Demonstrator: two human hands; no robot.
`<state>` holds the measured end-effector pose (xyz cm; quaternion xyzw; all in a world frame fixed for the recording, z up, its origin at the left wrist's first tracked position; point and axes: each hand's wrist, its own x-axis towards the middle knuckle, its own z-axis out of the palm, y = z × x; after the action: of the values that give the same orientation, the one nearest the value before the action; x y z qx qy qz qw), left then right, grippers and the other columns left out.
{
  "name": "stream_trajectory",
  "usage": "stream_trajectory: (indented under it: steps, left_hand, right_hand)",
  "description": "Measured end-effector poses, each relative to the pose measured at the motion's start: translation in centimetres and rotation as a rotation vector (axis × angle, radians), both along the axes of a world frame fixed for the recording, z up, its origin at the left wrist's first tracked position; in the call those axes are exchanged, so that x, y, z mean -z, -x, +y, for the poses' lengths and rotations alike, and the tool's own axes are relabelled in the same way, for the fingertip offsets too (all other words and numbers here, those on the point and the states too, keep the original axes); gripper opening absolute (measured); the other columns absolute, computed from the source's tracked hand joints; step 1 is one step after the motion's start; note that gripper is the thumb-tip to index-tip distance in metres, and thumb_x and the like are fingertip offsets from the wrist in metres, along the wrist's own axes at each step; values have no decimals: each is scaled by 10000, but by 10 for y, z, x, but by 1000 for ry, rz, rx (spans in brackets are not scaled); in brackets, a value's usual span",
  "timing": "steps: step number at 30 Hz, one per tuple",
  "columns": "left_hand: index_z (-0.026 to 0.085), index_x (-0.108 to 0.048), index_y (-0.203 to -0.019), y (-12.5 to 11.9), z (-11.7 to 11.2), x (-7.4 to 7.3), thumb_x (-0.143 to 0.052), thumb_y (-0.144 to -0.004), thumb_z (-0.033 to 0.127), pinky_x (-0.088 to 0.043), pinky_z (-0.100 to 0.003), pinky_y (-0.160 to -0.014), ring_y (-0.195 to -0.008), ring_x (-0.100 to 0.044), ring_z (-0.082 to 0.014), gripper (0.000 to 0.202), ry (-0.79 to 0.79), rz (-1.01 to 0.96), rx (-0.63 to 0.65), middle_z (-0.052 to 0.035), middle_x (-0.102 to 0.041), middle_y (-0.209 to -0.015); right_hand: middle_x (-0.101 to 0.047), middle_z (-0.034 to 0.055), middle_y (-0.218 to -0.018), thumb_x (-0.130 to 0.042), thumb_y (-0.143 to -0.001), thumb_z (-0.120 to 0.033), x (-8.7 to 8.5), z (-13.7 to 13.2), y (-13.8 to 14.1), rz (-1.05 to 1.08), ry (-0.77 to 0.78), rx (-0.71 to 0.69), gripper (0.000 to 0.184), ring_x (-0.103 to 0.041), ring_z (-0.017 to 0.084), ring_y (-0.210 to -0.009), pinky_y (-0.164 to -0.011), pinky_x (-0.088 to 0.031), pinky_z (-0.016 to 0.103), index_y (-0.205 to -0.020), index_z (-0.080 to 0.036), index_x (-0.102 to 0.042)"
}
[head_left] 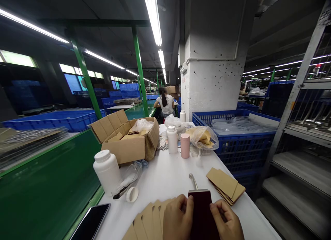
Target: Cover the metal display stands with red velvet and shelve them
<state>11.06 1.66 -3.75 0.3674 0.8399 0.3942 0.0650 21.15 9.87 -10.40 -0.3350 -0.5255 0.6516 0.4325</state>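
Note:
Low in the head view, a flat broad tool that looks like a cleaver (203, 212) has a dark maroon face and a bright metal edge at its far end. Its slim metal handle (193, 182) points away from me. My left hand (178, 216) is closed on its left side, thumb on the face. Thumb and fingers of my right hand (227, 221) pinch the right edge. Fanned brown card sleeves (147, 219) lie beside my left hand, partly hidden by it. Another stack of brown card sleeves (224, 185) lies beyond my right hand.
On the white table (160, 178) stand a large white bottle (107, 171), a smaller white bottle (172, 140), a pink container (185, 146) and an open carton (129, 143). A phone (90, 221) lies left. Blue crates (238, 143) and a metal rack (297, 136) flank the right; a person (165, 104) sits ahead.

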Motion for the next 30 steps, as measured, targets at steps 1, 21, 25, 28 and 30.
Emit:
stream_trajectory:
  steps: [1,21,25,28,30]
  left_hand:
    - [193,-411,-572,0,0,0,-346,-883,497,-298,-283,-603,-619,-506,-182,440,3,7,-3,-41,-584,-611]
    - [193,-655,-620,-6,1,-58,-333,-912,396,-208,-291,-516,-638,-627,-230,480,440,340,-19,-87,-689,-680]
    - [179,-684,-663,-8,4,-66,-322,-913,386,-255,-305,-516,-662,-648,-265,486,512,401,-10,-114,-696,-712]
    - [176,-679,-662,-7,4,-69,-330,-908,411,-323,-325,-547,-687,-657,-289,487,534,441,-12,-114,-687,-698]
    - [178,-665,-652,-5,3,-71,-352,-897,447,-358,-344,-568,-694,-656,-302,480,544,454,-29,-108,-678,-685]
  right_hand:
    - [-523,0,-574,-589,-747,-627,0,0,0,4,1,3,463,-460,138,-547,-494,-385,219,-637,-188,-493]
    - [-467,-15,-537,-601,-739,-632,0,-3,1,33,19,13,481,-421,119,-528,-479,-341,201,-617,-183,-476]
    - [-458,-16,-540,-589,-746,-629,5,-2,2,29,-5,35,474,-402,120,-527,-477,-327,207,-615,-186,-484]
    - [-465,-14,-547,-579,-758,-624,8,-1,3,32,-18,42,468,-413,124,-536,-490,-336,210,-623,-187,-484]
    - [-476,-12,-555,-572,-767,-619,9,-1,4,32,-22,44,461,-419,126,-537,-494,-340,211,-632,-187,-486]
